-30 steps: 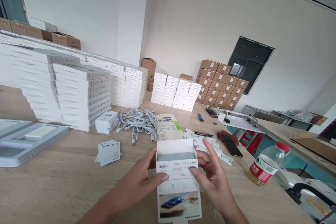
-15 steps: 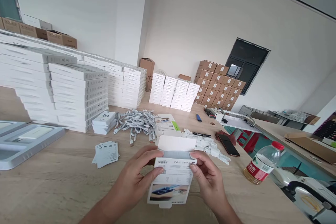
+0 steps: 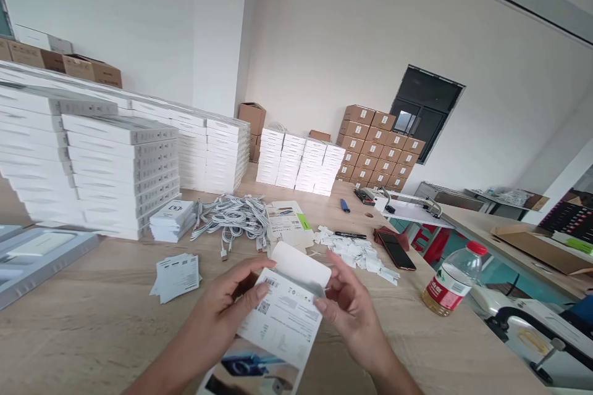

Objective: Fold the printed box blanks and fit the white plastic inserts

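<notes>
A white printed box (image 3: 282,327) with a picture of a device on its lower part is held tilted in front of me, its top flap raised. My left hand (image 3: 227,302) grips the upper left edge, thumb on the printed face. At the upper right corner, my right hand (image 3: 349,308) holds the box between thumb and fingers, beside the flap. Beyond the box lie printed sheets (image 3: 287,222), a heap of grey-white cables (image 3: 236,219) and small white paper pieces (image 3: 361,253). To the left are loose printed cards (image 3: 178,278) and a stack of small white packets (image 3: 171,219).
Tall stacks of white boxes (image 3: 111,166) stand at the left, by a grey tray (image 3: 60,259). A phone (image 3: 397,251), a marker (image 3: 350,235) and a bottle (image 3: 454,278) are on the right. Cartons (image 3: 370,148) are piled at the back.
The box has tilted and come lower and nearer, with its bottom end swung left. Its flap now leans to the right. My right hand's fingers have lifted slightly, and the view has shifted.
</notes>
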Demonstrator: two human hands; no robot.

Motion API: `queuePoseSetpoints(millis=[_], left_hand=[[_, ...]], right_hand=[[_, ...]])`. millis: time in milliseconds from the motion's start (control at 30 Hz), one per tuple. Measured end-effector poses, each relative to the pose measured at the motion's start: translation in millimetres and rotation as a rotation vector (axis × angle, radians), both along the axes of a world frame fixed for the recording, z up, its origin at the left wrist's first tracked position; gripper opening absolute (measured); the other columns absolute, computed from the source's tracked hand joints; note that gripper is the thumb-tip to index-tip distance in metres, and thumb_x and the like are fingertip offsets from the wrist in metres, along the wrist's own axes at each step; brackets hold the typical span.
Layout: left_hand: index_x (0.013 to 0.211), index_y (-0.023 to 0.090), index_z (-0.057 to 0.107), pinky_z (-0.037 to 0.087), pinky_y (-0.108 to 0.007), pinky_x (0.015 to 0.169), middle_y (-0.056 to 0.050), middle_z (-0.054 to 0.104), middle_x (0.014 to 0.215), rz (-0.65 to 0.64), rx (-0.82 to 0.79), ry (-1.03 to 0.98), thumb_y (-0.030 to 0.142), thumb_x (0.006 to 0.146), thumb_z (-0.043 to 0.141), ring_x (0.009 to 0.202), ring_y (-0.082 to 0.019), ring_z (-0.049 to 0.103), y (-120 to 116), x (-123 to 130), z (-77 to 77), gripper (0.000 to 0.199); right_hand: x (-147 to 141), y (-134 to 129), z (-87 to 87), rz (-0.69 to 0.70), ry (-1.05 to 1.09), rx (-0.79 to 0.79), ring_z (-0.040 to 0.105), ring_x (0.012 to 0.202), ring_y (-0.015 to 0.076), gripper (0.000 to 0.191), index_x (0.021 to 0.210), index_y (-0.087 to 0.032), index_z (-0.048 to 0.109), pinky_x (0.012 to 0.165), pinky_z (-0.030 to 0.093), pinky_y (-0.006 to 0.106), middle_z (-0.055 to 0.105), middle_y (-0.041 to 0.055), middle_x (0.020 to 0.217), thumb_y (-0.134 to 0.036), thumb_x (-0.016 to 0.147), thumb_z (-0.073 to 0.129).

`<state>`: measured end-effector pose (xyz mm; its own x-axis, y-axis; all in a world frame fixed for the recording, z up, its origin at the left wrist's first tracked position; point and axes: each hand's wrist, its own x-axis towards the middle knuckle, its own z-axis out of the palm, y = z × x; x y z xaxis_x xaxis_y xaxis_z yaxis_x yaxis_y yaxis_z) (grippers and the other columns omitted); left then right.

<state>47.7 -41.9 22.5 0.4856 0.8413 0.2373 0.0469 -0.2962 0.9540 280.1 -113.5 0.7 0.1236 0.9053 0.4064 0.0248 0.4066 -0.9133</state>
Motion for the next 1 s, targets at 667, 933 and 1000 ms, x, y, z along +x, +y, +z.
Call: queuePoseSetpoints(millis=[667,933,1000], left_hand=[[0.125,0.021,0.065,0.047,-0.029,0.068,-0.003,0.074,0.090,-0.040,-0.294,-0.009,0.051,0.077,0.070,0.083,-0.024,0.065,14.7,3.4,-1.9,0.057],[0.124,0.020,0.065,0.046,-0.028,0.068,-0.004,0.074,0.097,-0.055,-0.260,0.049,0.048,0.080,0.068,0.081,-0.022,0.064,14.0,2.6,-1.0,0.052],[0.120,0.019,0.067,0.046,-0.028,0.070,-0.005,0.074,0.098,-0.087,-0.288,0.020,0.048,0.078,0.070,0.083,-0.022,0.065,14.2,2.8,0.0,0.051]], right_hand=[[-8.9,17.2,-20.5,-0.054,0.054,-0.105,0.061,0.075,0.0168,0.029,0.089,-0.021,0.071,0.068,0.048,0.028,0.070,0.0029,0.086,-0.043,0.074,0.081],[-11.3,12.3,-14.7,0.051,0.110,-0.114,0.068,0.084,0.0214,0.022,0.080,-0.022,0.072,0.072,0.052,0.033,0.075,0.0063,0.099,-0.040,0.073,0.083],[-9.8,11.2,-13.1,0.025,0.076,-0.111,0.067,0.082,0.0215,0.024,0.078,-0.021,0.073,0.072,0.052,0.033,0.076,0.0060,0.093,-0.043,0.074,0.081]])
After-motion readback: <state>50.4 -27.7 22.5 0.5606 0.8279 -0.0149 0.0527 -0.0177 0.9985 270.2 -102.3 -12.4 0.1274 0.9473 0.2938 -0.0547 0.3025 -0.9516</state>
